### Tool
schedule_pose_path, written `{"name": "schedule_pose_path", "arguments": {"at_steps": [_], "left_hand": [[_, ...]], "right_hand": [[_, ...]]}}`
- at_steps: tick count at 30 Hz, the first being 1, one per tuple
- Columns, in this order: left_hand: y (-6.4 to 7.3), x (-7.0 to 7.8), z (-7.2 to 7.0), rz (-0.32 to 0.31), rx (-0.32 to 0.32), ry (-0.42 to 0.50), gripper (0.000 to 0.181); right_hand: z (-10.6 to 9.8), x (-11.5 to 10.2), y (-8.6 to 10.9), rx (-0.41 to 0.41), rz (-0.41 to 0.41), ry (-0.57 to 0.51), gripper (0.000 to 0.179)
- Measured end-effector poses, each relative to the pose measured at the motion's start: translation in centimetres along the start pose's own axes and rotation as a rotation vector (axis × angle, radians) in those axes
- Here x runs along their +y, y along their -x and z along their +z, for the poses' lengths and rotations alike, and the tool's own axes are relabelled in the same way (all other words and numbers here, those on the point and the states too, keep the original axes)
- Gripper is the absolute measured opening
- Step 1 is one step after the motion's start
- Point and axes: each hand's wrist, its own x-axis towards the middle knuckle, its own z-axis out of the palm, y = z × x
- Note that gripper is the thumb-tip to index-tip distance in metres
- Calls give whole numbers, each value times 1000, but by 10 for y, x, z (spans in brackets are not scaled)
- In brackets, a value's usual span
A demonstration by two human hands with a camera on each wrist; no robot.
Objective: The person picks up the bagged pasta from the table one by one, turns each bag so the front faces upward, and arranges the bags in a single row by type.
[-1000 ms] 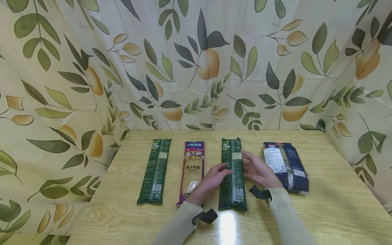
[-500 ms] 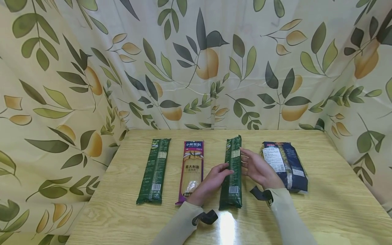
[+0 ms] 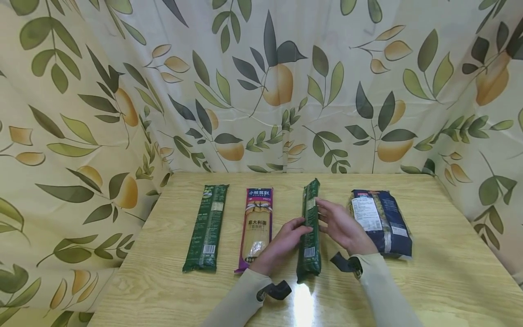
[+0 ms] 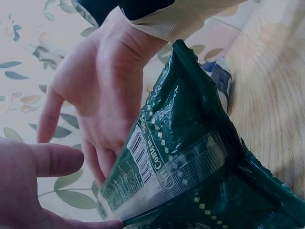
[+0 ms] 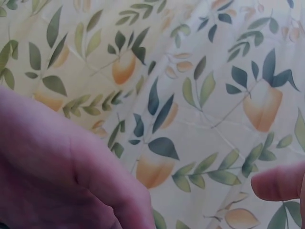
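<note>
A long green plastic spaghetti packet (image 3: 310,231) stands tilted up on its long edge on the table, between both hands. My left hand (image 3: 283,238) is at its left side, a fingertip touching the wrapper. On the other side my right hand (image 3: 343,227) has its fingers extended along the packet, their tips partly hidden behind it. In the left wrist view the near end of the packet (image 4: 190,143) shows a barcode, and the right hand (image 4: 107,81) lies beyond it with loosely extended fingers. The right wrist view shows parts of hands before the curtain, without the packet.
To the left lie a purple pasta packet (image 3: 258,227) and another green spaghetti packet (image 3: 207,227). At the right is a navy bag of pasta (image 3: 382,222) with a white label. The wooden table (image 3: 159,290) meets a leaf-and-fruit patterned curtain (image 3: 286,91) at its back and sides.
The green spaghetti packet between the hands has turned from lying flat to standing on its long edge. Both hands moved only slightly; the other packets stayed put.
</note>
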Motion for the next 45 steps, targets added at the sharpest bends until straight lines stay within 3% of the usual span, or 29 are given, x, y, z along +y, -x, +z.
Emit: {"name": "schedule_pose_path", "arguments": {"at_steps": [7,13,18,24,30,33,37,45], "left_hand": [[-1,-1,-1,11,27,-3,66],[-2,-2,-2,39,49,-36,64],[-1,-2,-4,39,52,-35,61],[-1,-4,-8,15,60,-45,64],[-1,-7,-11,12,-6,35,57],[-2,-9,-11,10,3,54,54],[-2,-8,-10,-1,37,65,48],[-4,-9,-13,-20,35,109,45]], "right_hand": [[5,1,0,-7,-30,-4,66],[6,4,-1,9,-60,-13,44],[11,7,-4,4,-61,-24,36],[17,10,-4,-7,-60,-9,51],[20,14,-6,-22,-37,13,58],[20,16,-8,-47,-36,29,62],[20,15,-9,-40,-37,16,62],[17,18,-10,-26,-39,-14,50]]}}
